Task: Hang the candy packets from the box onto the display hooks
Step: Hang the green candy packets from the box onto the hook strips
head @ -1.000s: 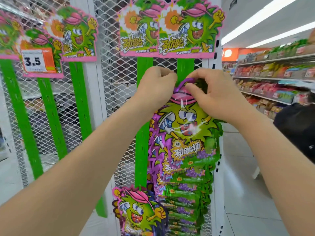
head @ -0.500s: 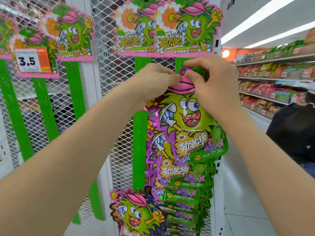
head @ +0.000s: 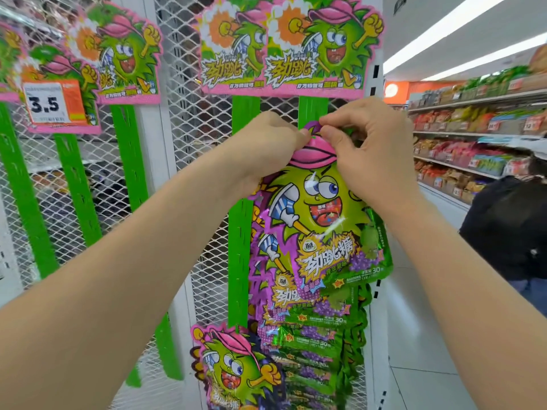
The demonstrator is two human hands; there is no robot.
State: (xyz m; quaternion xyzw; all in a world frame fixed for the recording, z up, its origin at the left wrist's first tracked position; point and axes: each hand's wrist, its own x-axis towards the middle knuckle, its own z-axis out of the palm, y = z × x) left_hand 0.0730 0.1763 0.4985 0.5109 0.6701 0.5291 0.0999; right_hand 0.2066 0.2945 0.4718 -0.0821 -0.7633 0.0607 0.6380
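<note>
A green and purple candy packet [head: 319, 220] with a cartoon face hangs in front of the right green display strip [head: 312, 109]. My left hand [head: 266, 143] pinches the left side of its pink top tab. My right hand [head: 370, 143] pinches the right side of the tab and the purple loop against the strip. Several more packets [head: 313, 344] hang below it in an overlapping column. The hook itself is hidden behind my fingers. The box is out of view.
A second green strip [head: 238, 261] runs beside it, with one packet [head: 236, 368] low down. White mesh panel [head: 192, 128] carries header cards and a 3.5 price tag [head: 50, 103]. Store shelves [head: 473, 143] and a person in dark clothes [head: 515, 226] stand on the right.
Both hands lifted the packet's top up the strip, closer to the header card. The view shifted slightly left and down.
</note>
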